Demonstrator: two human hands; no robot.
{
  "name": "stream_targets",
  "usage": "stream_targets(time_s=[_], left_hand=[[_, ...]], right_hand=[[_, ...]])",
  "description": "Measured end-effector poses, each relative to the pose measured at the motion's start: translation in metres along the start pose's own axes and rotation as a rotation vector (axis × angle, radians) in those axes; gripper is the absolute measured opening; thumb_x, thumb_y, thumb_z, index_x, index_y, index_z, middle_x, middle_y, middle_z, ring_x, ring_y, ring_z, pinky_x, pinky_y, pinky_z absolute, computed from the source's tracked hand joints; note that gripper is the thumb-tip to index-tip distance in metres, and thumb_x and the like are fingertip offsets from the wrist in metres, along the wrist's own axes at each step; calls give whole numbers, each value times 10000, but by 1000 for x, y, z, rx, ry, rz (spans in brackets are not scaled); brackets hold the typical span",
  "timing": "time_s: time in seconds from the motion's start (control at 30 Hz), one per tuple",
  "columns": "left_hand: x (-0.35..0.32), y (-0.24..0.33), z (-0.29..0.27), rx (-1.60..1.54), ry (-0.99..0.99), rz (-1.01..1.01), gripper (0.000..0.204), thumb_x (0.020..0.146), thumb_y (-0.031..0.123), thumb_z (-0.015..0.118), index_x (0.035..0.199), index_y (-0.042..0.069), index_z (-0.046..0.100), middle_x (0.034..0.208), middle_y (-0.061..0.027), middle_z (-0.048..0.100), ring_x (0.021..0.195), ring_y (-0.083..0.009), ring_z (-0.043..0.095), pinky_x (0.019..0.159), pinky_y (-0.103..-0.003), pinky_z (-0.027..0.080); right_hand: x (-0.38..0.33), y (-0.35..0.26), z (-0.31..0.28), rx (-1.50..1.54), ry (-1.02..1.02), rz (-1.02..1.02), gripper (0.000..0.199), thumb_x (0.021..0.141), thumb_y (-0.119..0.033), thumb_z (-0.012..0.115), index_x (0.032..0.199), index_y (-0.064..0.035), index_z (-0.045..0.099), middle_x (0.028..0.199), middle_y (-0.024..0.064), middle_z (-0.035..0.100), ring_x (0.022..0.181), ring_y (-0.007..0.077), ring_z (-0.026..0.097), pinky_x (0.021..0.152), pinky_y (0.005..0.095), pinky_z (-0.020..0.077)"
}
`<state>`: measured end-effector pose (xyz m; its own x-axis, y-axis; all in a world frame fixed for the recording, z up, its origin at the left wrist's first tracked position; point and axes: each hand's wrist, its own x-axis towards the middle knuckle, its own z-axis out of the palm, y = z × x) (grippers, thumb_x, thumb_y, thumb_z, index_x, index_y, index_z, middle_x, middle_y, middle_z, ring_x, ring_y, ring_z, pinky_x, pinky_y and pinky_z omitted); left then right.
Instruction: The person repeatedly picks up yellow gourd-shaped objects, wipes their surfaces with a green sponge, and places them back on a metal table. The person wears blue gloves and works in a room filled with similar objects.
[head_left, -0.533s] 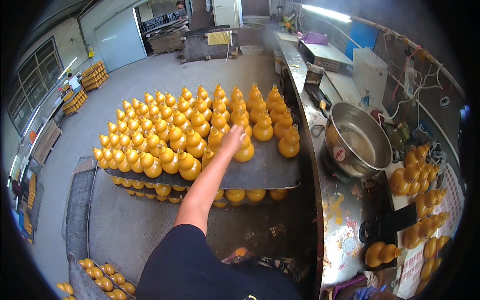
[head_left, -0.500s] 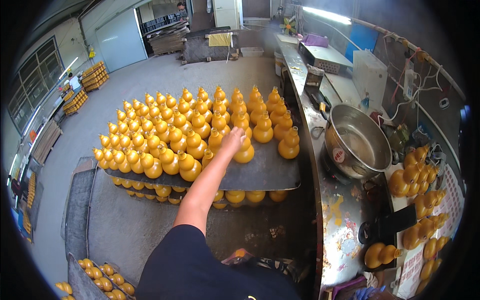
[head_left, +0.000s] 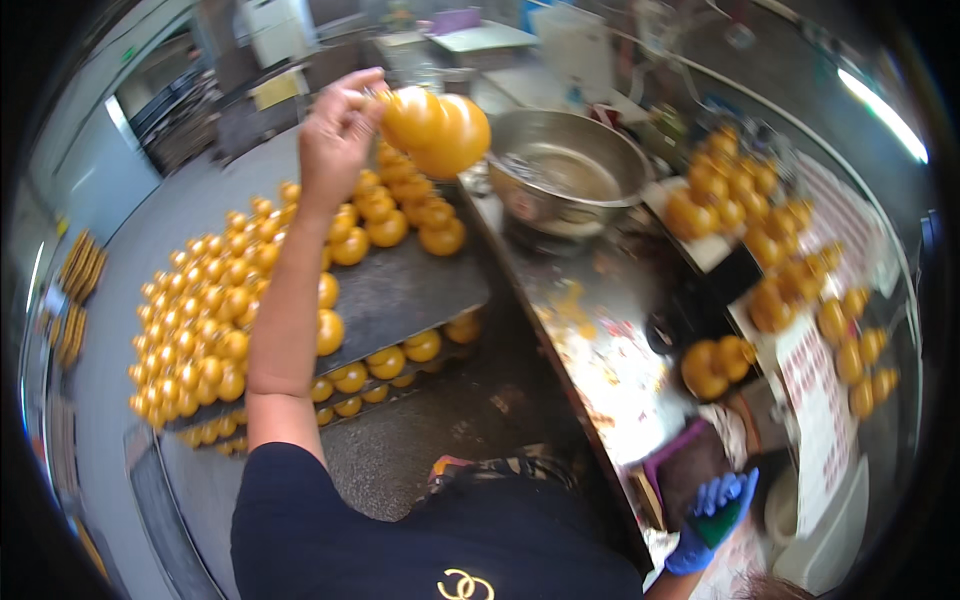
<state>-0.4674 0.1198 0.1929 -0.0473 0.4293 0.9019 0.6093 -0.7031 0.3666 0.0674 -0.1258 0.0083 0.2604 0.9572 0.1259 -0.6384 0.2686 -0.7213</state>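
Observation:
My left hand [head_left: 338,135] is raised and grips an orange gourd-shaped piece [head_left: 437,130] by its top, holding it in the air above the dark tray [head_left: 405,290]. Many more orange gourds [head_left: 215,310] stand in rows on that tray, with another layer [head_left: 385,362] on a rack below it. My right hand [head_left: 712,518], in a blue glove, is low at the lower right, closed on a green object next to the steel worktop [head_left: 600,340].
A large metal bowl [head_left: 565,170] sits on the worktop just right of the raised gourd. More orange gourds [head_left: 790,270] lie on white sheets at the right. A grey floor with further trays of gourds [head_left: 75,300] is at the far left.
My left hand has lifted a gourd off the tray and carried it up and to the right, toward the metal bowl. The view has turned right.

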Motion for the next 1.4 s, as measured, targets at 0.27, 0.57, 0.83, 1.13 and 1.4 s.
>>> stream_targets(time_s=[0.27,0.57,0.83,1.13,1.4], left_hand=[[52,-23,185,165,-442,377,67,831,46,640,869,7,600,1039,-99,643,890,-282,635,764,-320,514],[33,-76,260,466,-929,656,91,834,96,578,881,25,610,1092,-49,602,918,-271,625,786,-370,512],[34,-69,276,543,-1187,811,86,793,83,574,820,64,653,918,-78,576,906,-263,623,768,-374,508],[38,-87,299,682,-1178,852,93,816,154,606,844,73,643,996,-70,563,962,-257,591,825,-381,470],[49,-93,290,693,-887,305,205,855,196,572,995,48,591,998,-154,634,965,-347,607,816,-461,474]], right_hand=[[-52,-9,4,3,413,-140,357,1041,-280,356,732,-103,384,575,7,311,406,101,284,407,246,282],[-72,-18,-10,-80,636,-235,328,1047,-246,337,768,-91,411,605,5,329,398,90,316,374,232,296],[-62,-15,-16,-73,621,-232,313,1044,-253,349,788,-88,420,601,15,340,404,98,325,375,229,296],[-63,-16,-22,-58,608,-197,331,1048,-269,334,777,-96,415,592,13,350,404,101,330,384,227,307],[-75,-11,-31,-22,553,-188,358,1039,-290,364,737,-108,424,573,-2,353,394,90,332,383,229,291]])
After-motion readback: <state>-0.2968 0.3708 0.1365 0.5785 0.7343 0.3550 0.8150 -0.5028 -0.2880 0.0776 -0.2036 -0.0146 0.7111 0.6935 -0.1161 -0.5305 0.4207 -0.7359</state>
